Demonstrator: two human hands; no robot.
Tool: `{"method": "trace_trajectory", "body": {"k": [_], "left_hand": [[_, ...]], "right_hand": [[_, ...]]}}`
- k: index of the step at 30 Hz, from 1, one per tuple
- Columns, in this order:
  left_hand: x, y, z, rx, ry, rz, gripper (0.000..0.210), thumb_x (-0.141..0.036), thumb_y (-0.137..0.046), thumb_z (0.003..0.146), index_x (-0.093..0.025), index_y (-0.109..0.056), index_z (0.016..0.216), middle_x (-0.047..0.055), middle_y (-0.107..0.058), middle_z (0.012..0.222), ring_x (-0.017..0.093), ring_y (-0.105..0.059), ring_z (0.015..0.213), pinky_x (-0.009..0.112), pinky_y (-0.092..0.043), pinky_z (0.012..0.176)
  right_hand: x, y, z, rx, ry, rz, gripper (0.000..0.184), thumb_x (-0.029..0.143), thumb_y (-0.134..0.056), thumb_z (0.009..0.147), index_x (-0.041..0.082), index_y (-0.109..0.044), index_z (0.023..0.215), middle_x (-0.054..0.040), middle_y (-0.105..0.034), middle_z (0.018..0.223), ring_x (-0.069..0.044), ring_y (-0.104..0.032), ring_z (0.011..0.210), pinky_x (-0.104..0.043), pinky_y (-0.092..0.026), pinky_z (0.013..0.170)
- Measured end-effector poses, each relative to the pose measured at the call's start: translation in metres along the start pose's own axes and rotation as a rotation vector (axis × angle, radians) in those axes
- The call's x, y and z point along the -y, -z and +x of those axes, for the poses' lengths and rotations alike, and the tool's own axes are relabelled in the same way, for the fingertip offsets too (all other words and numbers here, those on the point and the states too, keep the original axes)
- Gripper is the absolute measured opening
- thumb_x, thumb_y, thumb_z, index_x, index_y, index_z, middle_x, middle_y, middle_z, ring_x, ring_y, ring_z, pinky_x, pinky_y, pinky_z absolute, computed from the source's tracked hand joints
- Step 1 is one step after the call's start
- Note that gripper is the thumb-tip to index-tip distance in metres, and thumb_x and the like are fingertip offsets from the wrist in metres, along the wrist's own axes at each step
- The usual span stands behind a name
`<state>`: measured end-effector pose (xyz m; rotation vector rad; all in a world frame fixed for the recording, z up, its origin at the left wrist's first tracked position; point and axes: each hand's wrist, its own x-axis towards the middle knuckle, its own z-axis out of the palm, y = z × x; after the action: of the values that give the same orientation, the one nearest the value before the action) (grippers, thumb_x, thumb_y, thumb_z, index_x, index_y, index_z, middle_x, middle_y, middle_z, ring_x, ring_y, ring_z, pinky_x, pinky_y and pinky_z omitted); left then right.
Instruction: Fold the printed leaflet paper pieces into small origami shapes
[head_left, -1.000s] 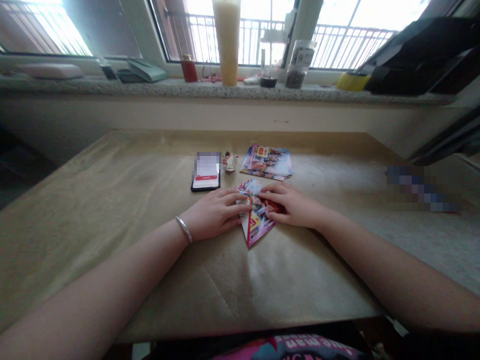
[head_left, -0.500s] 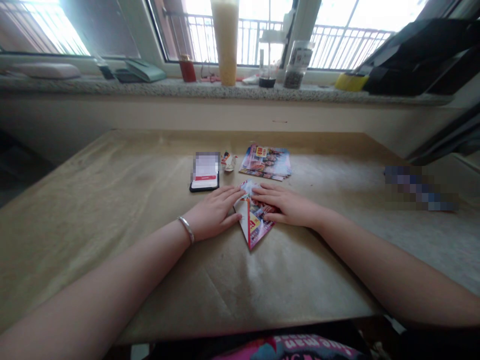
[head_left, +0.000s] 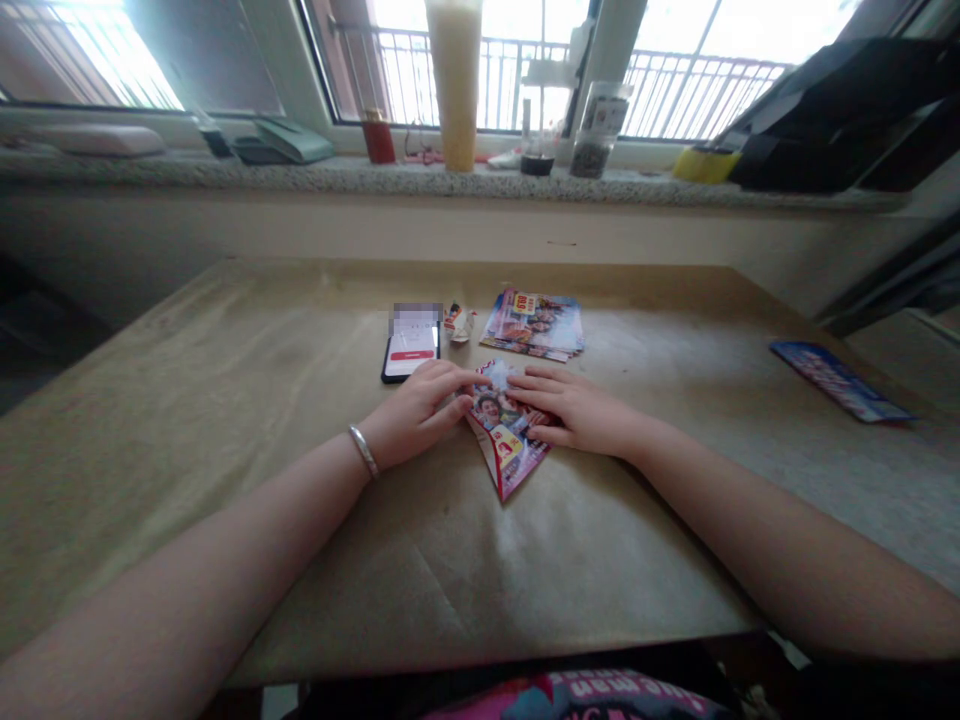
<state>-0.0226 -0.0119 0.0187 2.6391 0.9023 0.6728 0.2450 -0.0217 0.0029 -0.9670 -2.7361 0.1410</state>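
A colourful printed paper sheet (head_left: pixel 510 462), folded to a point toward me, lies on the table in front of me. At its left edge, my left hand (head_left: pixel 416 412), with a silver bangle on the wrist, holds the folded flap between thumb and fingers. That flap stands partly raised, showing more of the printed side. My right hand (head_left: pixel 581 408) rests flat on the right part of the paper, fingers spread, pressing it to the table. The fingers of both hands hide the paper's upper part.
Just behind the paper lies a stack of printed leaflets (head_left: pixel 536 325). A phone (head_left: pixel 412 350) and a crumpled wrapper (head_left: pixel 459 324) sit to their left. A blue packet (head_left: pixel 840 380) lies at the right of the table (head_left: pixel 225 400). Bottles and jars stand on the windowsill (head_left: pixel 300 178).
My left hand has shifted slightly left and its fingers have drawn together at the flap, which was lying flat and is now lifted outward. My right hand stays in place.
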Motion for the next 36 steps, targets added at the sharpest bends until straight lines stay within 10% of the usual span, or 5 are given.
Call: {"method": "trace_trajectory", "body": {"k": [5,20,36], "left_hand": [[0.008,0.008,0.000,0.087,-0.102,0.057,0.036,-0.033,-0.038,0.095,-0.018,-0.070,0.088,0.006,-0.067,0.092,0.018,-0.056,0.096,0.035,-0.044,0.092],[0.004,0.020,-0.005,0.287,-0.143,0.373,0.025,-0.027,-0.048,0.091,-0.025,-0.071,0.100,0.002,-0.069,0.105,0.015,-0.063,0.088,0.026,-0.050,0.080],[0.009,0.029,-0.010,0.335,-0.142,0.469,0.027,-0.041,-0.049,0.090,-0.028,-0.071,0.101,0.004,-0.064,0.083,0.014,-0.058,0.073,0.022,-0.046,0.064]], "right_hand": [[-0.001,0.002,-0.001,-0.025,-0.018,0.032,0.052,0.042,-0.059,0.083,0.020,-0.054,0.130,-0.0087,-0.052,0.136,-0.027,-0.041,0.129,-0.046,-0.035,0.107],[0.000,0.015,-0.011,-0.020,0.016,0.069,0.019,0.034,-0.061,0.084,0.025,-0.072,0.096,-0.0042,-0.069,0.108,-0.021,-0.063,0.097,-0.037,-0.049,0.086],[-0.001,0.035,-0.022,0.072,0.034,-0.036,0.024,0.030,-0.059,0.083,0.030,-0.071,0.103,-0.0003,-0.071,0.103,-0.019,-0.065,0.092,-0.031,-0.050,0.081]]}}
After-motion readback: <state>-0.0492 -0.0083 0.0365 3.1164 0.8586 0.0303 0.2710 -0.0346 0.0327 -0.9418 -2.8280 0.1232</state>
